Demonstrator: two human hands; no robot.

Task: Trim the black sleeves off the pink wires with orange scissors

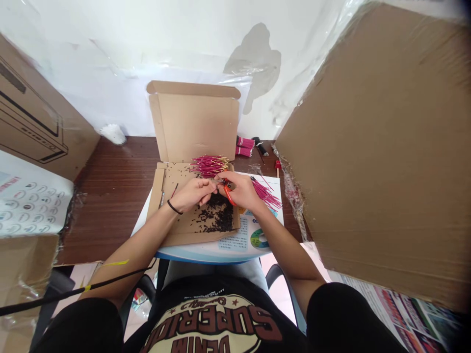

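My left hand, closed in a pinch above the open cardboard box, meets the jaws of a tool; whatever its fingertips hold is too small to make out. Orange-handled pliers sit in my right hand, their tips right beside my left fingertips. Just beyond both hands lies a pile of pink wires with yellowish ends, in the far part of the cardboard box. Small black cut pieces are heaped in the box's near right part, below my hands.
More pink wires lie right of the box on a printed white board. Bundled pink wires and a black bundle are behind. Large cardboard panels stand at left and right. A white bundle lies back left.
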